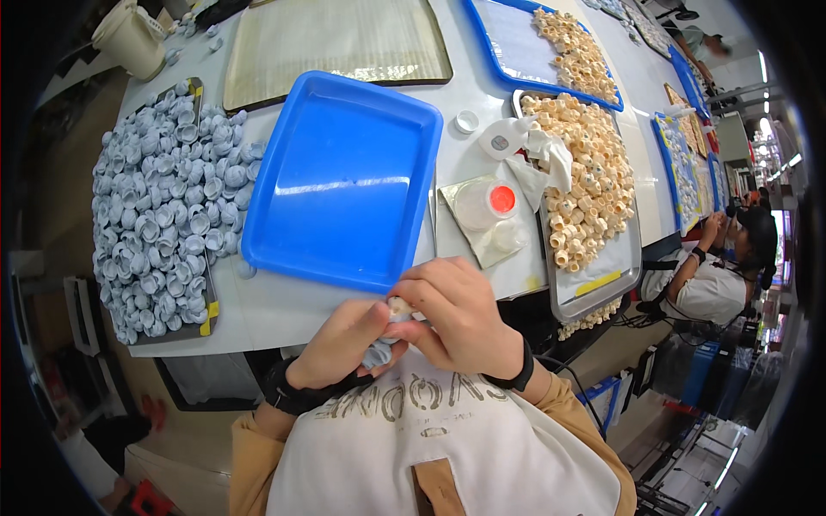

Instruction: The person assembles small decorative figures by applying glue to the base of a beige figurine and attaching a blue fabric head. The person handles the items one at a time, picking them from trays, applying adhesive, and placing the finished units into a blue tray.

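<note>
In front of my chest, at the table's near edge, both hands are closed and touching. My left hand (340, 342) grips a small light blue hollow piece (378, 353), which shows below its fingers. The fingertips of my right hand (460, 310) pinch a small cream piece (399, 308) against the left hand. Fingers hide how the two pieces meet. Just beyond my hands stands a bare blue plastic tray (344, 163). Many similar light blue cup-shaped pieces (172, 206) are heaped on a tray at the left.
Cream ring-like pieces (585, 172) fill a metal tray (598, 297) at the right. Between the trays are a clear tub with a red centre (502, 199), a white bottle (506, 138) and crumpled tissue (551, 155). A co-worker (714, 275) sits farther right.
</note>
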{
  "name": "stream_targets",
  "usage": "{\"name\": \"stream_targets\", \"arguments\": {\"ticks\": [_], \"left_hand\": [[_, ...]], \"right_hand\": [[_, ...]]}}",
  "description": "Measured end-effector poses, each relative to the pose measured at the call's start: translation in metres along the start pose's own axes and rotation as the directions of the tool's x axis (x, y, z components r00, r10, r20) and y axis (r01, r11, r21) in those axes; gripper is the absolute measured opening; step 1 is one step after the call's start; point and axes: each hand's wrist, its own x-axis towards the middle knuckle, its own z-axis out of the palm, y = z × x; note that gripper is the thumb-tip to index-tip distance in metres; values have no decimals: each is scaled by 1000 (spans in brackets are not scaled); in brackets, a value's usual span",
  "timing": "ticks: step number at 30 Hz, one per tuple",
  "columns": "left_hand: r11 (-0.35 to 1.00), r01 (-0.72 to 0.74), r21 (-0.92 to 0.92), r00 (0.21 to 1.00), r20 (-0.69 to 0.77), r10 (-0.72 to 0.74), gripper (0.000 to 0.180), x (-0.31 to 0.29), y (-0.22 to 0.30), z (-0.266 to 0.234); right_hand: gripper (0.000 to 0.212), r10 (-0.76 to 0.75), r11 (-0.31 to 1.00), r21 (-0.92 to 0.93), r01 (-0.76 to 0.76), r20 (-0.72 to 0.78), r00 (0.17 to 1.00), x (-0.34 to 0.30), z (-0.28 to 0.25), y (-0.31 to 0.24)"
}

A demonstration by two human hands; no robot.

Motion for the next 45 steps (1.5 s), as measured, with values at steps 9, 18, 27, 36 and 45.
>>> {"name": "stream_targets", "arguments": {"ticks": [9,18,27,36,45], "left_hand": [[905,-355,-233,899,-351,262,48,-20,-12,-13],[742,-380,-552,902,-400,164,45,-29,9,-13],[988,-90,-125,986,-151,71,48,-8,11,12],[999,2,-33,998,-65,-4,28,-20,11,2],[951,38,306,995,-95,-9,32,-15,18,17]], "right_hand": [[30,85,982,-176,-70,82,993,12,2,4],[44,109,990,-95,-103,58,992,2,-46,-15],[23,733,501,-428,-752,-254,632,-114,-117,56],[16,639,551,-339,-763,-417,647,-101,-120,24],[34,224,949,205,-239,94,970,-10,-31,-22]]}}
